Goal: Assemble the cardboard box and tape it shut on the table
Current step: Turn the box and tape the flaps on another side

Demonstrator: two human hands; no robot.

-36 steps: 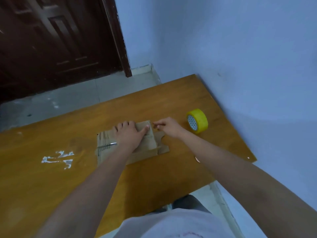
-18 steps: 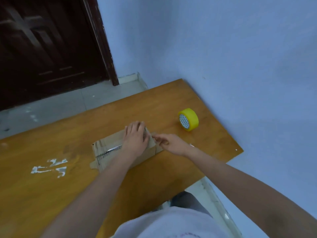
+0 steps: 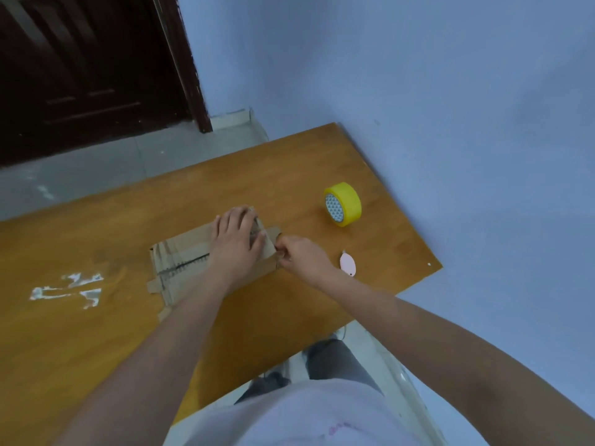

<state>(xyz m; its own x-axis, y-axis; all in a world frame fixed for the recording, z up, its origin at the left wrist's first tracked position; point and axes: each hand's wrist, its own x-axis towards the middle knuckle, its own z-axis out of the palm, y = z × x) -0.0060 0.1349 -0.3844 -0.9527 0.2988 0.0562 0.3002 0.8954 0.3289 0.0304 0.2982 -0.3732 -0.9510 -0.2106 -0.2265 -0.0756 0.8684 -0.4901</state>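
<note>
A flattened brown cardboard box (image 3: 180,262) lies on the wooden table (image 3: 289,175), with old tape strips and a dark seam along its middle. My left hand (image 3: 238,236) presses flat on the box's right half, fingers straight. At the box's right end my right hand (image 3: 299,255) has its fingers curled and pinches a cardboard flap. A roll of yellow tape (image 3: 343,204) stands on its edge farther right, apart from both hands.
A small pale pink oval object (image 3: 347,263) lies on the table by my right wrist. White paint marks (image 3: 67,288) stain the table's left part. A blue wall runs along the table's right edge, and a dark door (image 3: 80,69) stands beyond.
The camera view has shifted. My right hand came from the box's far right corner to its right end and pinches the flap. My left hand stays pressed on the box.
</note>
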